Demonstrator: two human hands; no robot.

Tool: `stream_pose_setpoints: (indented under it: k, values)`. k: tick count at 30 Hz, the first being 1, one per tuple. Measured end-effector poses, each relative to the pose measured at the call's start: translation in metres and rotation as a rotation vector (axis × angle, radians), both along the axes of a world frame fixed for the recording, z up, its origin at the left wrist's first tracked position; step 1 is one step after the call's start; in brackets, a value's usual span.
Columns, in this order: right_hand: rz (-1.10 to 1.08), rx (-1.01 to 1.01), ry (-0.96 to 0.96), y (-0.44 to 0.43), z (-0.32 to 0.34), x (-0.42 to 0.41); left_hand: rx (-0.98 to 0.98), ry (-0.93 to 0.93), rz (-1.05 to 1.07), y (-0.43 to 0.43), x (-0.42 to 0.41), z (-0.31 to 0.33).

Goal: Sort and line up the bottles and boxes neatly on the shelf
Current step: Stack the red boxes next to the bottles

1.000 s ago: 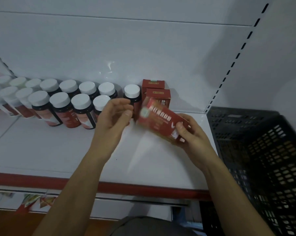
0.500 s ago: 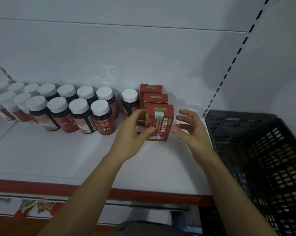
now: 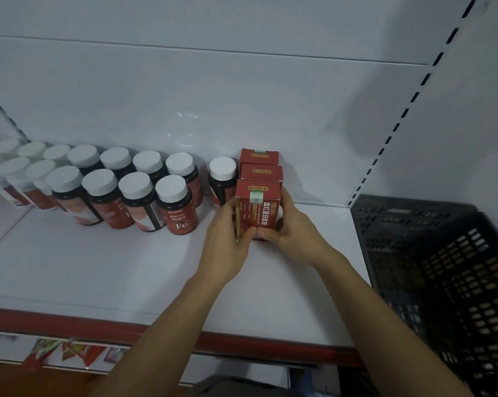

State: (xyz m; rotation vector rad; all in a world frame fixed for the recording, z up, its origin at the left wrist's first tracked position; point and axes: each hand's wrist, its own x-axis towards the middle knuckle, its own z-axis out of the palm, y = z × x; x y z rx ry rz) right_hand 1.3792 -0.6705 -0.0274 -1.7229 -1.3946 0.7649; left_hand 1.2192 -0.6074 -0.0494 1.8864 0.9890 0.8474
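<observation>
On the shelf (image 3: 99, 267), two rows of bottles (image 3: 136, 193) stood at the far left against the back panel (image 3: 213, 96), with a single bottle (image 3: 222, 179) a little apart on their right. Just right of it, three boxes stood one behind another: the far box (image 3: 259, 156) against the panel, the middle box (image 3: 261, 171) before it, and the near box (image 3: 258, 210) in front, held between the left hand (image 3: 227, 242) and the right hand (image 3: 296, 233). A crate (image 3: 431, 253) sat to the right, apart from the boxes.
</observation>
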Motion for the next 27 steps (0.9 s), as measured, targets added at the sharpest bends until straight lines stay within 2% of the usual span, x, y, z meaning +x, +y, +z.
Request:
stream_pose_setpoints:
  k: [9,20,27]
  values:
    - [0.008,-0.032,-0.025,0.005,-0.006,-0.001,0.069,0.109,-0.033,0.001,-0.004,0.003]
    - [0.046,-0.03,-0.065,0.019,-0.007,-0.016,0.039,0.102,0.002,0.007,-0.018,-0.001]
    - [0.022,-0.014,-0.038,0.012,-0.016,-0.022,-0.022,0.014,0.037,0.001,-0.018,-0.005]
